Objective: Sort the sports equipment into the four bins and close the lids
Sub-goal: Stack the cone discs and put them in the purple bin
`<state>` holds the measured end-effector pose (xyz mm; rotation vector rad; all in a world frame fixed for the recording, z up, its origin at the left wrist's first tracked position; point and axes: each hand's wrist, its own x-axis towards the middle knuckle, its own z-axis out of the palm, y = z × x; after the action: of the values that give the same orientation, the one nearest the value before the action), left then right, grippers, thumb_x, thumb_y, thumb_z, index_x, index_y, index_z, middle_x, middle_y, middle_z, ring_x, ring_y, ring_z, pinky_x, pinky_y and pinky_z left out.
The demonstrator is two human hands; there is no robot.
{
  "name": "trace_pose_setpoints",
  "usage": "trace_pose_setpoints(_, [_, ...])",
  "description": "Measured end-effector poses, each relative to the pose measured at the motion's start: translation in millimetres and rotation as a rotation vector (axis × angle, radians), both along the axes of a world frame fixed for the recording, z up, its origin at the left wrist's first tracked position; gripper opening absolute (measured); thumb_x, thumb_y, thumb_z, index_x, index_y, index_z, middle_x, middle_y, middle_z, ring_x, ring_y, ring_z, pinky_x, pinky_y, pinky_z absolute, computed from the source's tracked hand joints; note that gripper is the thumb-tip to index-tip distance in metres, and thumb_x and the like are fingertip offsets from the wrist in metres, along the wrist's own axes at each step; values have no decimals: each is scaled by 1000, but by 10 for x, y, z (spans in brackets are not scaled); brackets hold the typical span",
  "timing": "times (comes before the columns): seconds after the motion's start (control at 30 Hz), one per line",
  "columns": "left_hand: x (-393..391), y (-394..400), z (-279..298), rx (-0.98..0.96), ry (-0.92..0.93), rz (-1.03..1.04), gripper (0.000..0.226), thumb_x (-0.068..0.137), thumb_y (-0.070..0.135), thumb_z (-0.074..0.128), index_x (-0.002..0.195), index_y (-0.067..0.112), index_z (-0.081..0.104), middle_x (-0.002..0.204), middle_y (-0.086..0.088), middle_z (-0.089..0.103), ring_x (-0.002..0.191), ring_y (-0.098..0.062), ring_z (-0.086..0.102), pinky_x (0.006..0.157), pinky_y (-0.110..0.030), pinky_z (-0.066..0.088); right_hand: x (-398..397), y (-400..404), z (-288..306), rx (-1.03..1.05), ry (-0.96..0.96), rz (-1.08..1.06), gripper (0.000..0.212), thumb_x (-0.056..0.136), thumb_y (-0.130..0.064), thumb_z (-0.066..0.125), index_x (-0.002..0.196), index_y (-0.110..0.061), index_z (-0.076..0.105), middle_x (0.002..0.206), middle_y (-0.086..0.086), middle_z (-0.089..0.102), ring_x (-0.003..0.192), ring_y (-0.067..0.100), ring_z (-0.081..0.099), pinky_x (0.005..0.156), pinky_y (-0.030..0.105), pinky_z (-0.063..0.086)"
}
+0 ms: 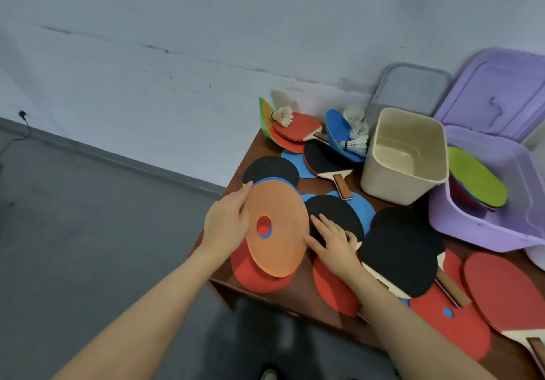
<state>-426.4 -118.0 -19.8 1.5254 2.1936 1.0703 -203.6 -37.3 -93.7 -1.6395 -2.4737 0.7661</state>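
My left hand point(228, 220) grips the left edge of a tilted stack of flat discs, an orange disc point(280, 232) with a centre hole on top and a blue one behind it. My right hand point(333, 241) rests with spread fingers on a black-faced paddle point(339, 214), its thumb touching the orange disc's right edge. More paddles lie around: black ones point(404, 258) to the right and red ones point(507, 291) near the front. Shuttlecocks point(358, 140) sit at the back on a blue disc. A cream bin point(383, 179) stands open and bare. The purple bin point(486, 229) holds a green disc point(477, 176) and others.
The brown table point(324, 185) stands in a corner against a pale wall. A clear lid point(413, 90) and a purple lid point(501, 90) lean on the wall behind the bins. Grey floor lies to the left. Another shuttlecock point(284, 115) rests on a red paddle at the back.
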Motion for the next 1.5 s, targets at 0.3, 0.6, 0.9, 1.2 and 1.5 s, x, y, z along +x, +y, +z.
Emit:
trace_pose_setpoints(0.3, [-28,90,260,127,-214,-28,36,95,22,49,130,27,54,122,6,63,106,-10,59,89,-27,46,-176,38,471,97,485,-126,51,86,-19,64,134,-27,47,101,-12,61,93,1,59,101,46,38])
trace_pose_setpoints(0.6, [329,809,380,195,-375,-119,34,96,21,50,127,31,56,119,24,57,113,5,52,96,-20,42,245,584,757,103,570,-274,61,86,-23,65,140,-29,37,130,-2,50,117,14,48,102,40,37])
trace_pose_setpoints(0.9, [578,1922,643,126,-320,-187,34,97,30,46,130,33,51,111,18,62,101,-2,58,86,-23,47,520,1533,1126,147,862,-339,45,88,-2,56,115,-38,53,88,-10,63,76,-2,58,68,12,43])
trace_pose_setpoints(1.2, [664,2856,245,-126,-153,-190,52,98,39,37,144,17,30,138,-6,47,123,-22,46,97,-35,41,924,2302,1132,369,851,-680,41,90,2,48,126,-14,57,115,-7,59,106,8,51,78,0,30])
trace_pose_setpoints(1.5, [569,3475,-161,-232,-19,-317,55,96,34,43,146,23,22,105,-9,62,88,-28,60,69,-39,49,777,2393,1042,333,890,-774,40,90,-1,49,126,-16,59,118,-13,59,104,-9,49,77,-6,31])
